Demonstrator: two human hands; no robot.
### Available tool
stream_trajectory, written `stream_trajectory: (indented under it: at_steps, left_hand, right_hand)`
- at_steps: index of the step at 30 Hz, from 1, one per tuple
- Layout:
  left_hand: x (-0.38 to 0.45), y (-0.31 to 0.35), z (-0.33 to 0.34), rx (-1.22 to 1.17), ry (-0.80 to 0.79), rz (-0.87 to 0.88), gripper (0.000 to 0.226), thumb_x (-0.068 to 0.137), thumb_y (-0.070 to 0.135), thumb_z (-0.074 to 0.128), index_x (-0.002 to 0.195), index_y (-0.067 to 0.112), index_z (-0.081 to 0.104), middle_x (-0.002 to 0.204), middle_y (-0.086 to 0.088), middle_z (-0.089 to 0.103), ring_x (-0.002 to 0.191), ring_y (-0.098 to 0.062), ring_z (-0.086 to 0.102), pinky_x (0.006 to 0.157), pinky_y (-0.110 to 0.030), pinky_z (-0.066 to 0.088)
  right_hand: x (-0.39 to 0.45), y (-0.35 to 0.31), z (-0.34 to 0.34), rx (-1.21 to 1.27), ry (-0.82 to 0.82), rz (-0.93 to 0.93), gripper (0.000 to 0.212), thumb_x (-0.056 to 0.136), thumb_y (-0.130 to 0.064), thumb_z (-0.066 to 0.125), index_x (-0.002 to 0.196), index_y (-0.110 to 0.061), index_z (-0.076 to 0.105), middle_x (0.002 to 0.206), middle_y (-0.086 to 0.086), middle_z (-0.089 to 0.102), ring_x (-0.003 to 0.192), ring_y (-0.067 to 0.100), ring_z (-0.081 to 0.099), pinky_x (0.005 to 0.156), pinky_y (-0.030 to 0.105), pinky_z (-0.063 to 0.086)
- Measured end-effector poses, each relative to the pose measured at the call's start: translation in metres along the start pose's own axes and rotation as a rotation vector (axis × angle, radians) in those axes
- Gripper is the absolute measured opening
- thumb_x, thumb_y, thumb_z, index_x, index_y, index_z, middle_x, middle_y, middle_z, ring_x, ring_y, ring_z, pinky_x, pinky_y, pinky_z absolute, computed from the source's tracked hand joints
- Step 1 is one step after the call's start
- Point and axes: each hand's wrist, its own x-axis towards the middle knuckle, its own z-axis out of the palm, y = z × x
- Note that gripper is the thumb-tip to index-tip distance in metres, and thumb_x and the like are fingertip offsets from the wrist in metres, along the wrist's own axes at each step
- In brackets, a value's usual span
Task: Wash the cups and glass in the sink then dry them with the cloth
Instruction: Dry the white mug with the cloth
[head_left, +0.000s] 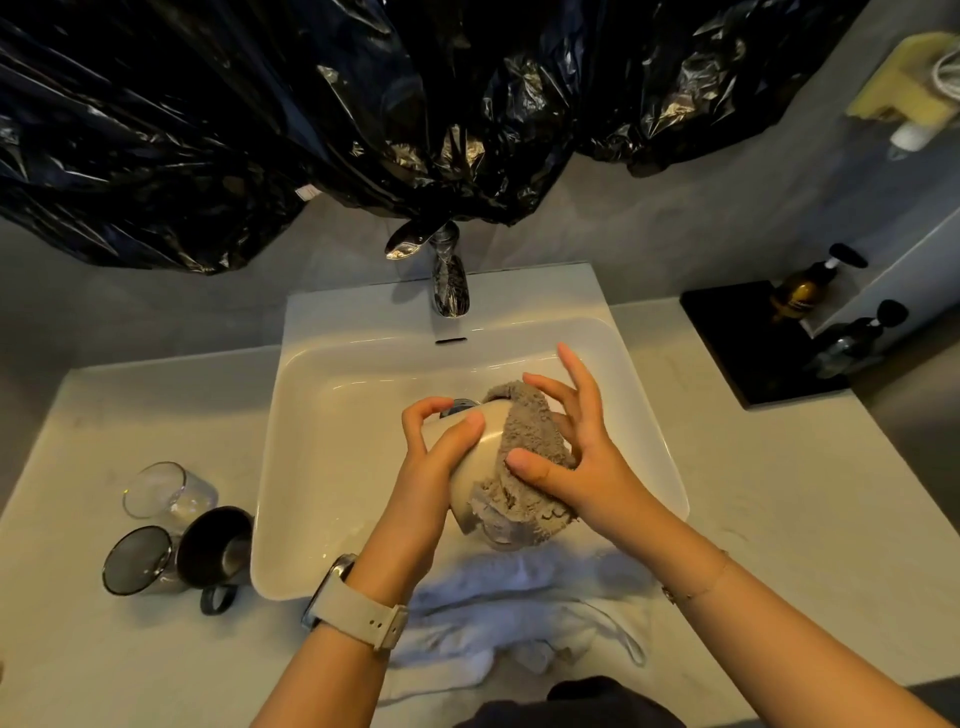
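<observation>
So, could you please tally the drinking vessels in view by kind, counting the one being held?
Beige cup, held in the left hand over the sink, with the right hand pressing the grey cloth on it: 1
Clear glass: 1
Smoky glass: 1
Dark mug: 1
Total: 4

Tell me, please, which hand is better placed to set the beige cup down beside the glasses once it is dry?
Left, probably. The left hand already grips the beige cup, and the glasses stand on its side; the right hand holds the cloth.
</observation>
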Motion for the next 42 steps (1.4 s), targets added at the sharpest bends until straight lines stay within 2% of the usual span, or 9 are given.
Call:
stream_trajectory:
  at_steps: [5,12,17,20,22,25,31,35,42]
  left_hand:
    - [0.002,-0.006,0.006,0.081,-0.023,0.097,0.042,0.080,0.043,0.072,0.104,0.026,0.042,0.103,-0.014,0.062,0.081,-0.015,0.066,0.061,-0.022,0.051]
    - [-0.004,-0.016,0.007,0.676,-0.059,0.415,0.049,0.079,0.069,0.045,0.112,0.034,0.036,0.116,0.010,0.048,0.108,-0.004,0.051,0.091,-0.020,0.044]
    - [0.011,-0.022,0.003,0.522,-0.085,0.315,0.055,0.083,0.084,0.029,0.127,0.051,0.035,0.133,0.000,0.048,0.127,-0.021,0.049,0.108,-0.044,0.042]
    - [0.003,-0.013,0.010,0.241,-0.136,0.060,0.093,0.076,0.092,0.032,0.141,0.026,0.045,0.127,-0.010,0.064,0.114,-0.017,0.064,0.094,-0.034,0.054]
    - [0.000,-0.002,0.010,0.024,-0.195,-0.127,0.087,0.078,0.079,0.032,0.128,0.013,0.060,0.105,-0.011,0.074,0.094,-0.020,0.073,0.075,-0.033,0.059]
    - [0.003,0.004,0.007,-0.171,-0.144,-0.222,0.074,0.086,0.066,0.041,0.122,0.006,0.065,0.108,-0.020,0.073,0.099,-0.034,0.071,0.089,-0.048,0.056]
    - [-0.002,-0.015,0.022,-0.103,0.032,0.161,0.022,0.086,0.047,0.064,0.097,0.029,0.059,0.091,-0.006,0.066,0.088,-0.028,0.064,0.082,-0.048,0.054]
    - [-0.002,-0.025,0.023,-0.076,0.003,0.216,0.030,0.082,0.061,0.054,0.098,0.036,0.055,0.091,-0.010,0.063,0.088,-0.031,0.062,0.085,-0.064,0.049]
    - [0.003,-0.030,0.010,0.443,0.061,0.585,0.033,0.092,0.055,0.045,0.117,0.034,0.043,0.113,-0.004,0.055,0.105,-0.026,0.057,0.091,-0.042,0.049]
  right_hand:
    - [0.000,-0.002,0.010,0.146,0.023,0.193,0.064,0.076,-0.060,0.060,0.130,-0.028,0.050,0.123,-0.004,0.064,0.113,0.009,0.062,0.094,0.024,0.050]
    - [0.012,-0.014,-0.002,0.463,-0.005,0.637,0.050,0.088,-0.045,0.060,0.117,-0.005,0.065,0.099,0.016,0.070,0.094,0.027,0.067,0.086,0.035,0.054]
    - [0.008,-0.005,0.008,0.356,0.248,0.309,0.041,0.090,-0.041,0.059,0.122,-0.015,0.060,0.111,0.006,0.070,0.107,0.019,0.066,0.096,0.035,0.051]
    - [0.004,-0.005,0.010,0.165,0.330,0.042,0.047,0.083,-0.045,0.057,0.125,-0.024,0.053,0.115,-0.004,0.064,0.105,0.003,0.062,0.089,0.016,0.049]
    - [0.000,-0.002,0.007,-0.001,0.299,-0.132,0.047,0.082,-0.043,0.058,0.124,-0.023,0.050,0.119,-0.002,0.059,0.111,0.005,0.058,0.092,0.016,0.045]
    - [-0.008,0.007,0.007,-0.234,0.168,-0.345,0.043,0.085,-0.033,0.057,0.124,-0.019,0.047,0.123,0.002,0.050,0.119,0.013,0.050,0.102,0.021,0.039]
    - [-0.013,-0.012,0.022,0.086,0.303,-0.162,0.023,0.093,-0.032,0.052,0.116,-0.026,0.052,0.113,-0.009,0.060,0.105,-0.009,0.057,0.089,0.006,0.041]
    - [-0.006,-0.018,0.016,0.071,0.303,0.002,0.015,0.096,-0.033,0.052,0.110,-0.034,0.055,0.109,-0.010,0.064,0.097,-0.010,0.060,0.081,0.003,0.043]
    - [-0.002,-0.021,0.016,0.320,0.231,0.324,0.030,0.094,-0.040,0.055,0.117,-0.023,0.062,0.107,0.001,0.071,0.101,0.012,0.067,0.086,0.024,0.052]
